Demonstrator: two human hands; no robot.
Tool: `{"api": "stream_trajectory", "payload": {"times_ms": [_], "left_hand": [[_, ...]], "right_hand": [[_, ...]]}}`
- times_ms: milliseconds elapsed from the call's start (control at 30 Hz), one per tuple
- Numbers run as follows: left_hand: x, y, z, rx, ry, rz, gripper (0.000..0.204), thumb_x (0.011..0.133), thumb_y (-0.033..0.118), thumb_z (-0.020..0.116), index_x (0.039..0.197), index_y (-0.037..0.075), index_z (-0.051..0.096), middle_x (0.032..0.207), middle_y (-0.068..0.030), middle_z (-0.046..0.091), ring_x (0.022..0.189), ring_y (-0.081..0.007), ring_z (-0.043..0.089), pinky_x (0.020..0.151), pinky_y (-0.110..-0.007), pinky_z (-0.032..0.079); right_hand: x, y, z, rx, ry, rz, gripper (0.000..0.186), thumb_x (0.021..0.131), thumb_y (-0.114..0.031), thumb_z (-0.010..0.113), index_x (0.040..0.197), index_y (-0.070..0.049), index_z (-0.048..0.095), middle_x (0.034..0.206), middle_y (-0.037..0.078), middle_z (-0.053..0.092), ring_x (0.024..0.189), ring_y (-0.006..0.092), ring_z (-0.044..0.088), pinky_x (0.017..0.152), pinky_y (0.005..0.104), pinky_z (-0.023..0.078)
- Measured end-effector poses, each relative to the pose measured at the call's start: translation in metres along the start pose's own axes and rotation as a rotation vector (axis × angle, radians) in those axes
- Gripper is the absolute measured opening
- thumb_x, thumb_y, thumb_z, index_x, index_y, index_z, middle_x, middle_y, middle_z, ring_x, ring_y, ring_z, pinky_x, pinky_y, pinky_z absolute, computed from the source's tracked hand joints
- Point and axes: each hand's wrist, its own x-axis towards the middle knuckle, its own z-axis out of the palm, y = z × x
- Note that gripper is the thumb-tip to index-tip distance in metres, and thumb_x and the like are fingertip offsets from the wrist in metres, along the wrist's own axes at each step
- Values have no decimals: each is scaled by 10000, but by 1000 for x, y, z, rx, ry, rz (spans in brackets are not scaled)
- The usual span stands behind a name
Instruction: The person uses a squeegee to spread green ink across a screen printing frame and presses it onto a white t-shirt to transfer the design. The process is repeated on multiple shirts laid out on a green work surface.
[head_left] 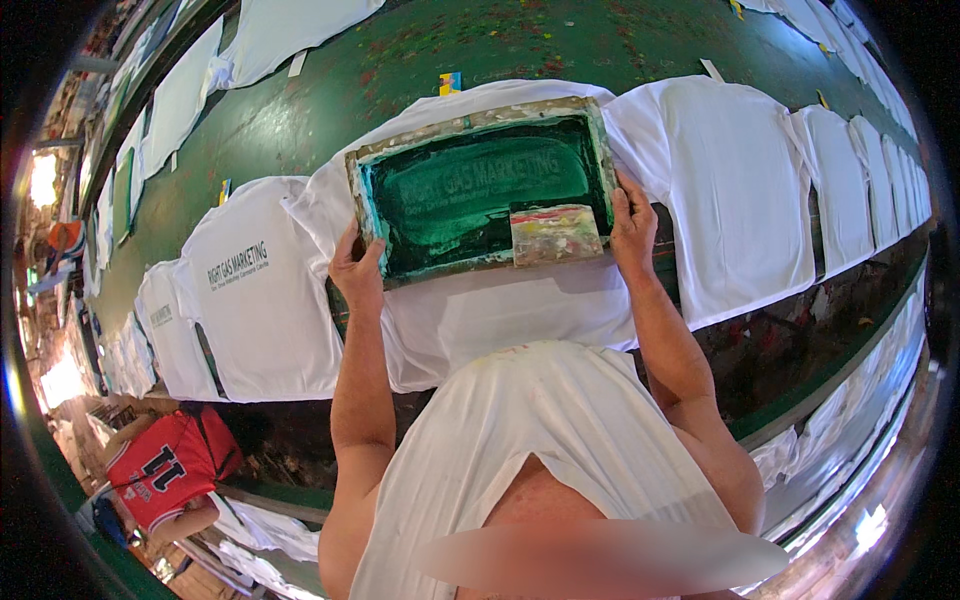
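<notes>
Between my two hands lies a screen-printing frame, its mesh smeared with dark green ink. My left hand grips its lower left corner. On the right side, my right hand has its fingers closed around the edge near the lower corner. A paint-stained squeegee rests in the frame's lower right part, touched by neither hand. Beneath the frame a white T-shirt is spread, most of its middle hidden. I cannot tell whether the frame touches the cloth.
A printed white T-shirt lies to the left, an unprinted T-shirt to the right. More shirts line the long green table. Small yellow-and-blue tabs stand beyond the shirts. A person in a red jersey is at the lower left.
</notes>
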Motion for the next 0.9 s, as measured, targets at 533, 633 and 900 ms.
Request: {"api": "stream_trajectory", "payload": {"times_ms": [533,633,900], "left_hand": [[2,14,4,156,-6,10,580,906,-43,821,1476,-86,721,1243,-87,806,1058,-140,740,976,-287,585],[1,13,3,174,-11,20,587,898,-29,827,1473,-85,724,1242,-95,810,1062,-141,744,976,-287,583],[7,-6,3,47,-17,54,604,872,-26,825,1466,-83,729,1190,-71,817,1008,-129,740,926,-281,591]], "right_hand": [[-40,-102,-22,-635,-526,-731,404,987,-39,691,1388,-50,739,1375,180,747,1340,404,670,1119,490,562],[-33,-114,-4,-660,-508,-697,413,950,40,636,1337,-45,752,1310,185,766,1274,413,692,1085,513,572],[-47,-128,30,-630,-535,-657,398,895,53,623,1253,-27,776,1204,186,785,1179,414,713,1051,522,571]]}}
